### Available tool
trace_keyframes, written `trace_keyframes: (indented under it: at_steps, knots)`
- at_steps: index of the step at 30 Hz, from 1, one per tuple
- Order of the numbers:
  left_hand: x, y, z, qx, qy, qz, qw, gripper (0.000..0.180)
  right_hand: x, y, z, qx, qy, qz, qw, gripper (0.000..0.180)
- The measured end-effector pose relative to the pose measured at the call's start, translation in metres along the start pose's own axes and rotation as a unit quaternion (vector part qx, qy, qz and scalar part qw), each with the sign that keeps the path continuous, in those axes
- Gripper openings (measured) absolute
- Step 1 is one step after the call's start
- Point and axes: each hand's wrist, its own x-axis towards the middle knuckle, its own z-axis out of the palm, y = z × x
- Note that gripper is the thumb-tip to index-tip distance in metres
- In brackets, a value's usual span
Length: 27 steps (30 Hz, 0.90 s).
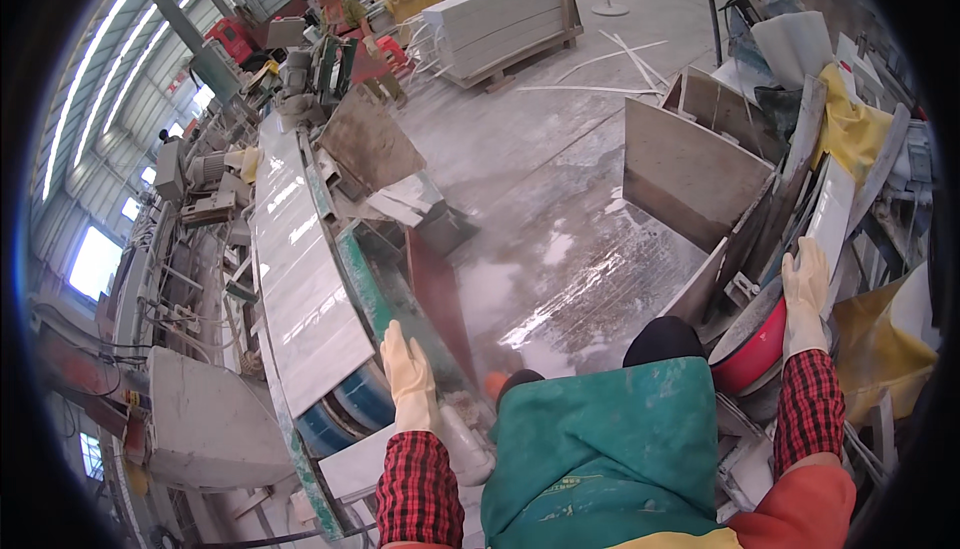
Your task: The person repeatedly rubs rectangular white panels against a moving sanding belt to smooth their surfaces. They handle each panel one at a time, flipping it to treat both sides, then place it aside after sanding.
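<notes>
My left hand point(410, 374), in a pale rubber glove, rests flat with the fingers together on the green edge of the conveyor point(365, 284), just beside the end of the long glossy slab point(295, 269) that lies along the line. My right hand point(805, 284), gloved the same way, is stretched out to my side, with the fingers laid open against the edge of a white tile point(830, 214) standing on end in the rack point(880, 249) of offcuts; it presses against the tile but I cannot tell whether the thumb has closed around it. A red bowl point(752, 349) sits just below that wrist. I judge the tile to be stiff and heavy for its thickness, and brittle: a knock on a corner would chip it, and it would snap if it took a load flat across the middle. Its face looks polished, and the floor point(560, 249) shines wet with pale dust, so I expect the surface to be slick under rubber gloves. The safest hold seems to be on the two long edges, palms clamped on either side, with the tile kept upright, not pinched at one corner. The neighbouring pieces point(690, 174) lean close against it, so their cut edges could scrape or catch it. Another person point(345, 14) works well apart at the far end of the line.
</notes>
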Motion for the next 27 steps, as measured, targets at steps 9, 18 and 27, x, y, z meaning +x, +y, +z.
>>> trace_keyframes:
  at_steps: [9, 18, 27]
  knots:
    - [-0.001, -0.007, 0.000, 0.005, 0.015, -0.001, 1.000, 0.038, -0.008, 0.000, 0.006, -0.005, 0.025, -0.019, 0.999, 0.036]
    - [-0.006, -0.021, 0.008, 0.021, 0.061, 0.026, 0.998, 0.037, -0.017, -0.012, -0.004, 0.015, 0.005, -0.024, 1.000, 0.025]
    - [-0.004, -0.016, 0.000, -0.015, 0.010, -0.022, 1.000, 0.035, -0.027, -0.020, -0.005, 0.051, 0.055, -0.051, 0.996, 0.018]
